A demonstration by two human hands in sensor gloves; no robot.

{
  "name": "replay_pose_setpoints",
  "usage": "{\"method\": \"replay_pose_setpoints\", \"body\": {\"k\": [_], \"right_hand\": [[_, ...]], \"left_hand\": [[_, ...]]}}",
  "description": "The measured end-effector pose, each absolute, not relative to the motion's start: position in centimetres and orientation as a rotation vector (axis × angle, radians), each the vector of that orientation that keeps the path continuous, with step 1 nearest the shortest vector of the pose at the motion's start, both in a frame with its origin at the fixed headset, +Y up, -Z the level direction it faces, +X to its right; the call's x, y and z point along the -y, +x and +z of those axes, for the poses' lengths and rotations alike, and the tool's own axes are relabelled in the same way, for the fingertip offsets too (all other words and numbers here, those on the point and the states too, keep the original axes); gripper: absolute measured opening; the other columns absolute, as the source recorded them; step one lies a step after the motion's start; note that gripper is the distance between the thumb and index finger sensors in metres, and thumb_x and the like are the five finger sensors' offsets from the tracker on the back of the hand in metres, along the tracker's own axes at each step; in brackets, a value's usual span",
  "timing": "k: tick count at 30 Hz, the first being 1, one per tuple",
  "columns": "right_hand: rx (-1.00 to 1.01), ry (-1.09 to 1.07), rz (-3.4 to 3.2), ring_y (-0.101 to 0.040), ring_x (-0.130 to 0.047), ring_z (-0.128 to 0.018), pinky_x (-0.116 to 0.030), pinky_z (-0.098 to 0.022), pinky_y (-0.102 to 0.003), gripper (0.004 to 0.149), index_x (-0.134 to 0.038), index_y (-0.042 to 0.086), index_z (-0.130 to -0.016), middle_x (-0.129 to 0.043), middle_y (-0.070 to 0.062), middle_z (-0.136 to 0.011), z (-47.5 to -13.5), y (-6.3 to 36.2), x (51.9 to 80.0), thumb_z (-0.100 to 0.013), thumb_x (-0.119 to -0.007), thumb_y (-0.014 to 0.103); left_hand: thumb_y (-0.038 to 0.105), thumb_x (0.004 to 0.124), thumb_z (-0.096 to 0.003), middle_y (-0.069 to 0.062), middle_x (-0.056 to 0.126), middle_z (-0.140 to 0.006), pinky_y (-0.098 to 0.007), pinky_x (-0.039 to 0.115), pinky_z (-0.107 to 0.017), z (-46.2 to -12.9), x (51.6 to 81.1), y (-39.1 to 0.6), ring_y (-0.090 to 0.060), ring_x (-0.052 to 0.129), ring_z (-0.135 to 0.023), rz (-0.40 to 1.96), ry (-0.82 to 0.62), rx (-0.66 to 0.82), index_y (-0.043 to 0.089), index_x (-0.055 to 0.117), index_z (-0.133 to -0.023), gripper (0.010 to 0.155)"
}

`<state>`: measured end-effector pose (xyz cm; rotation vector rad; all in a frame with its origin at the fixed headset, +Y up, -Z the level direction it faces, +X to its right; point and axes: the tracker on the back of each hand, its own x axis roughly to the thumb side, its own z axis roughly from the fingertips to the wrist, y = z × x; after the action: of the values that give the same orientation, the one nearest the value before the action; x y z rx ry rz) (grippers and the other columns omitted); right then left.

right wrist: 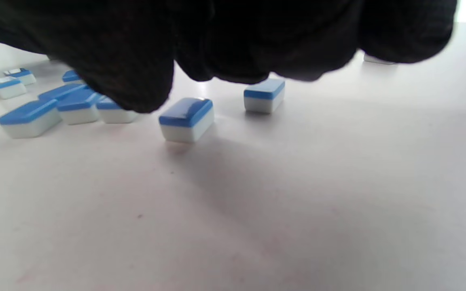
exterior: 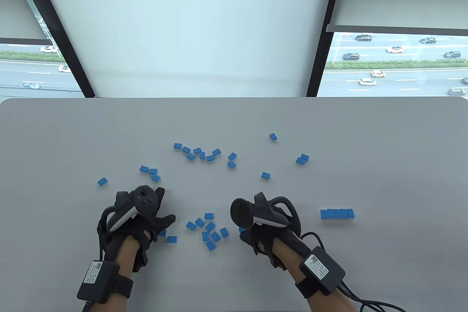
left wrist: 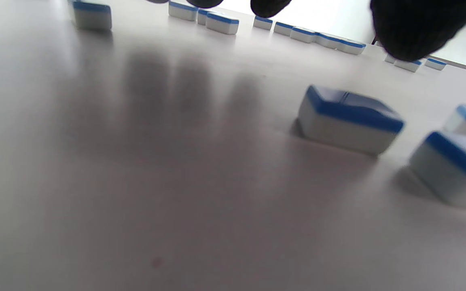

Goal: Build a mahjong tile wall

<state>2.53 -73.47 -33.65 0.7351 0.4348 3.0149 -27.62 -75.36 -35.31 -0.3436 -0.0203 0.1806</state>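
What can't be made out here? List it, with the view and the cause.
- Tile faces: all views; every loose tile lies blue back up.
- Right hand: the table view's tracker and the right wrist view's dark glove hide its fingers.
- Tile row: table view, too small to count.
- Nearest tiles: left wrist view, blurred.

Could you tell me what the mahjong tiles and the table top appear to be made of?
The mahjong tiles look like glossy moulded plastic: a blue back on a white body, rounded edges, a highlight on top. The table top looks like matt pale grey laminate, smooth with only soft shadows, though the material underneath cannot be told.
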Motion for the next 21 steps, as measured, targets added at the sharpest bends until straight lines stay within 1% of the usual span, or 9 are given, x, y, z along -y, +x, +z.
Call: {"method": "replay_pose_setpoints", "body": {"k": [4, 9, 11, 15, 17, 21], "right_hand": [[-0.432, 0.756, 3.084, -0.021, -0.090, -0.035, -0.080, -0.040, -0.047, 0.066, -0.069, 0.025, -0.091, -0.085, 0.000, -0.066, -33.6, 2.2, 74.0, -0.032, -0.095, 0.043], [-0.475, 0.767, 3.094, -0.020, -0.089, -0.032, -0.080, -0.037, -0.046, 0.064, -0.070, 0.025, -0.089, -0.084, 0.001, -0.065, -33.6, 1.9, 74.9, -0.033, -0.095, 0.040], [-0.468, 0.770, 3.083, -0.020, -0.089, -0.030, -0.080, -0.036, -0.046, 0.061, -0.071, 0.023, -0.088, -0.085, 0.001, -0.064, -33.6, 1.7, 74.8, -0.034, -0.095, 0.038], [-0.444, 0.785, 3.104, -0.019, -0.089, -0.029, -0.081, -0.036, -0.046, 0.060, -0.070, 0.022, -0.088, -0.085, 0.002, -0.063, -33.4, 1.4, 74.9, -0.035, -0.093, 0.038], [-0.430, 0.766, 3.075, -0.019, -0.089, -0.030, -0.081, -0.036, -0.045, 0.060, -0.069, 0.021, -0.088, -0.084, 0.001, -0.064, -33.6, 1.6, 74.6, -0.035, -0.092, 0.037], [-0.329, 0.718, 3.042, -0.019, -0.090, -0.031, -0.081, -0.036, -0.046, 0.060, -0.068, 0.018, -0.088, -0.084, 0.001, -0.065, -33.9, 2.4, 73.4, -0.036, -0.090, 0.037]], "left_hand": [[0.072, 0.068, -0.0385, -0.009, 0.028, -0.119, -0.076, 0.029, -0.068, -35.4, 75.4, -27.6, -0.048, 0.030, -0.107, 0.176, -0.342, 0.023, 0.035, 0.035, -0.112, 0.089], [0.072, 0.069, -0.0384, -0.009, 0.028, -0.119, -0.076, 0.030, -0.068, -35.4, 75.3, -27.7, -0.048, 0.031, -0.107, 0.178, -0.339, 0.018, 0.035, 0.035, -0.112, 0.089], [0.072, 0.069, -0.0384, -0.009, 0.028, -0.119, -0.076, 0.030, -0.068, -35.4, 75.3, -27.7, -0.048, 0.031, -0.107, 0.179, -0.337, 0.016, 0.035, 0.035, -0.112, 0.089], [0.072, 0.069, -0.0384, -0.009, 0.028, -0.119, -0.076, 0.030, -0.068, -35.4, 75.3, -27.8, -0.048, 0.031, -0.107, 0.180, -0.332, 0.011, 0.035, 0.035, -0.112, 0.089], [0.072, 0.069, -0.0384, -0.009, 0.028, -0.119, -0.076, 0.030, -0.068, -35.4, 75.3, -27.8, -0.048, 0.031, -0.107, 0.179, -0.335, 0.011, 0.035, 0.035, -0.112, 0.089], [0.072, 0.069, -0.0384, -0.009, 0.028, -0.119, -0.076, 0.030, -0.068, -35.4, 75.4, -27.8, -0.048, 0.031, -0.107, 0.178, -0.337, 0.014, 0.035, 0.035, -0.112, 0.089]]}}
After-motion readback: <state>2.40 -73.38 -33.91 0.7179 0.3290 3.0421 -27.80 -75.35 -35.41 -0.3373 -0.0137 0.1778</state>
